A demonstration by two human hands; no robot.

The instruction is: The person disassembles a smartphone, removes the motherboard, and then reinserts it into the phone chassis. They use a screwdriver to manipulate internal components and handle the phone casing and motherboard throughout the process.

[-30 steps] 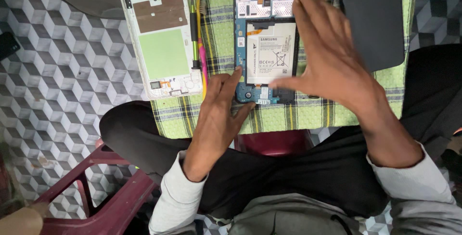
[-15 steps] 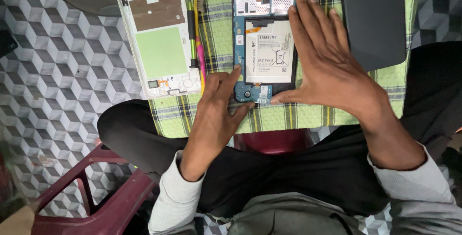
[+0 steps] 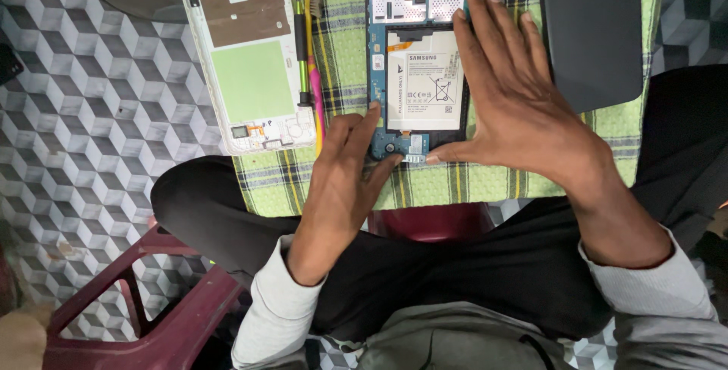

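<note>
An opened tablet (image 3: 413, 51) lies on a green checked cloth (image 3: 341, 51), showing a blue circuit board and a white battery. My right hand (image 3: 516, 105) lies flat along its right edge, fingers reaching the top corner and thumb at the bottom edge. My left hand (image 3: 345, 180) touches the tablet's lower left corner with its fingertips. Neither hand lifts it off the cloth.
A white back cover (image 3: 250, 59) with a green patch lies left of the tablet. Thin tools (image 3: 307, 51) lie between them. A dark phone case (image 3: 595, 29) rests at the right. A maroon plastic stool (image 3: 152, 317) stands lower left on a cube-patterned floor.
My right hand has slid a little up along the tablet's right side. The left hand stays at the lower left corner.
</note>
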